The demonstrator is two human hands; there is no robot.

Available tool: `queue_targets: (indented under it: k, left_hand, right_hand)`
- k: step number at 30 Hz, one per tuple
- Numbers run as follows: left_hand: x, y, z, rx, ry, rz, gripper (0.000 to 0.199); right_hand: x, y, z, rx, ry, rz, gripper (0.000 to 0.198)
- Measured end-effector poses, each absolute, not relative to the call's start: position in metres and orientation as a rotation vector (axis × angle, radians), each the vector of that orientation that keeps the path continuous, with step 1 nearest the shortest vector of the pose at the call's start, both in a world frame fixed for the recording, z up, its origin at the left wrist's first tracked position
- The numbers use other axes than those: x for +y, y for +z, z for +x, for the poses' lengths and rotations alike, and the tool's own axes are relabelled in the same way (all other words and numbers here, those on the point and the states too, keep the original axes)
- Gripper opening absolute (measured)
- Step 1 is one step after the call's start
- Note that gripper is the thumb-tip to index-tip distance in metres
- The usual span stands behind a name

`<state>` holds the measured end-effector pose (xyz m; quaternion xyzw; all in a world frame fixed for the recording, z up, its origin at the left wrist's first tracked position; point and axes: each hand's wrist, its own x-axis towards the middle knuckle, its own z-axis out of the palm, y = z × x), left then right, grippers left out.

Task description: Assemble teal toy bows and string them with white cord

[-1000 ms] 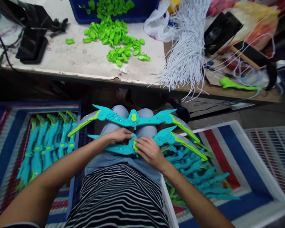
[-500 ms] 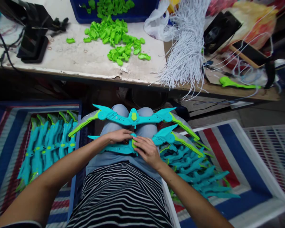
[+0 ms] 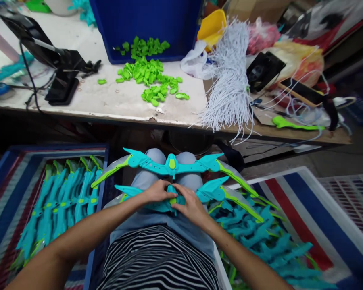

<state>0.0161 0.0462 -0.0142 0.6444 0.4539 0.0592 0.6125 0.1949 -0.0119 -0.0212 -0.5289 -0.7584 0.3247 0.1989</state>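
Two turquoise toy bows with lime-green limbs lie across my lap. The farther toy bow [image 3: 155, 167] rests over my knees, a green piece set in its middle, and neither hand touches it. My left hand [image 3: 157, 191] and my right hand [image 3: 191, 204] meet at the centre of the nearer toy bow [image 3: 210, 191]. Fingers and thumbs of both close around its middle, where a small green piece [image 3: 172, 200] shows between them. How firmly that piece sits I cannot tell. The hands partly cover the nearer bow's body.
A bench [image 3: 109, 108] ahead carries a pile of green plastic pieces [image 3: 143, 71], a blue bin [image 3: 145, 20], a bundle of white cords [image 3: 230, 88] and a phone [image 3: 302, 92]. Crates of toy bows stand on both sides: a blue crate [image 3: 104, 151] left, a white crate [image 3: 314, 177] right.
The camera view has tilted up, showing more of the bench. My right-hand fingers have shifted from lying over the green piece to a grip around the nearer bow's centre.
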Motion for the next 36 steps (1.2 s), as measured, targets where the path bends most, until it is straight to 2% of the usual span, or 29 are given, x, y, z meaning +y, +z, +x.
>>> queue_targets:
  k: [3, 5, 6, 8, 10, 13, 17, 20, 24, 28, 33, 36]
  left_hand:
    - [0.026, -0.005, 0.021, 1.252, 0.219, 1.664, 0.047]
    - [0.002, -0.004, 0.027, 1.361, 0.315, 1.837, 0.049]
    - [-0.011, -0.006, 0.030, 1.369, 0.331, 1.930, 0.051]
    - [-0.032, -0.014, 0.038, 1.359, 0.279, 2.090, 0.068]
    - [-0.041, -0.026, 0.043, 1.374, 0.173, 2.211, 0.084]
    - [-0.035, -0.038, 0.046, 1.442, 0.070, 2.337, 0.071]
    - [-0.020, -0.032, 0.043, 1.455, 0.015, 2.340, 0.062]
    - [-0.014, -0.013, 0.036, 1.369, -0.036, 2.217, 0.060]
    - [0.000, 0.019, 0.020, 1.169, -0.074, 2.072, 0.072]
    - [0.032, 0.037, 0.011, 1.024, -0.182, 1.909, 0.057]
    - [0.068, 0.017, 0.009, 0.869, -0.282, 1.603, 0.025]
    - [0.074, 0.002, 0.007, 0.890, -0.241, 1.385, 0.021]
  right_hand:
    - [0.027, 0.002, 0.201, -2.220, 0.919, -1.344, 0.031]
    - [0.076, 0.024, 0.200, -2.195, 0.741, -1.332, 0.018]
    - [0.105, 0.035, 0.196, -2.151, 0.567, -1.355, 0.021]
    - [0.169, 0.053, 0.181, -2.098, 0.259, -1.392, 0.023]
    - [0.229, 0.064, 0.159, -2.062, 0.144, -1.465, 0.023]
    - [0.293, 0.067, 0.123, -2.004, 0.153, -1.648, 0.023]
    - [0.320, 0.063, 0.101, -1.921, 0.167, -1.810, 0.022]
    - [0.310, 0.060, 0.113, -1.889, 0.111, -1.766, 0.025]
    - [0.274, 0.055, 0.148, -1.981, -0.075, -1.698, 0.024]
    - [0.243, 0.051, 0.171, -2.179, -0.172, -1.720, 0.014]
    - [0.253, 0.061, 0.185, -2.331, -0.002, -1.475, 0.017]
    - [0.265, 0.065, 0.192, -2.526, 0.222, -1.184, 0.022]
